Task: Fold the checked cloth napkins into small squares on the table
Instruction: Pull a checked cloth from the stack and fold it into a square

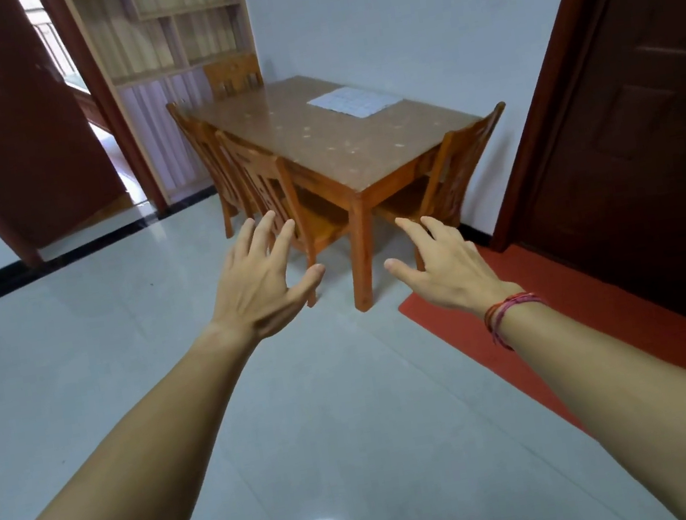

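A pale checked cloth napkin (pixel 354 100) lies flat on the far right part of a long wooden table (pixel 314 147) that stands against the white wall. I stand some way off on the tiled floor. My left hand (pixel 261 279) and my right hand (pixel 445 264) are stretched out in front of me in the air, palms down, fingers spread and straight, holding nothing. Both hands are well short of the table. A red string bracelet circles my right wrist.
Wooden chairs (pixel 277 198) line the table's left side; one (pixel 453 170) stands at the near end and one (pixel 233 75) at the far end. A red mat (pixel 565 314) lies before a dark door (pixel 647 121) on the right. An open doorway and shelving are at the back left.
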{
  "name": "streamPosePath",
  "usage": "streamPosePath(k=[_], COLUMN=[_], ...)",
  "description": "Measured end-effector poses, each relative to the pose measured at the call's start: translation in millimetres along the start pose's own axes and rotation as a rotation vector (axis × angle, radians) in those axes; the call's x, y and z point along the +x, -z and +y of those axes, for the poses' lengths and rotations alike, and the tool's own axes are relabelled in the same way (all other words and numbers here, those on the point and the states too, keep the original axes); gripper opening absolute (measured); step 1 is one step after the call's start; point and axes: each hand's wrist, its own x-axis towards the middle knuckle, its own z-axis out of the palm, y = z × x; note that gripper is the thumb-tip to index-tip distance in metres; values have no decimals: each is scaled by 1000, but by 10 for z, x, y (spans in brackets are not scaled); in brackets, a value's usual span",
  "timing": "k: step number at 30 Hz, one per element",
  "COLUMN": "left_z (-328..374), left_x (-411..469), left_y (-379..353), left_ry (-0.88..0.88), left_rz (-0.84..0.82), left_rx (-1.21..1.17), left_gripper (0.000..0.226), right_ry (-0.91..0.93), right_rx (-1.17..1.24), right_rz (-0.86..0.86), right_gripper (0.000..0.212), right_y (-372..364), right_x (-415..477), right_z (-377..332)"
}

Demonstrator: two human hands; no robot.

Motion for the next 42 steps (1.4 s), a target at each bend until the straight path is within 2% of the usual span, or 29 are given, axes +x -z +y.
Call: streamPosePath(k=[13, 20, 42], left_z=[-1343, -1774, -1994], left_x=[2133, 3117, 6372], left_y=[-771, -1077, -2358], left_ry=[15, -22, -97], left_rz=[-11, 2, -67], left_rx=[9, 4, -45], left_gripper=[81, 76, 78], right_ry=[-10, -21, -164], right_rx=[-35, -43, -32], right_rz=[-6, -4, -30], right_gripper=[68, 68, 70], right_y=[-560, -735, -1047], right_x=[2457, 3569, 6687], right_z=[-285, -250, 889])
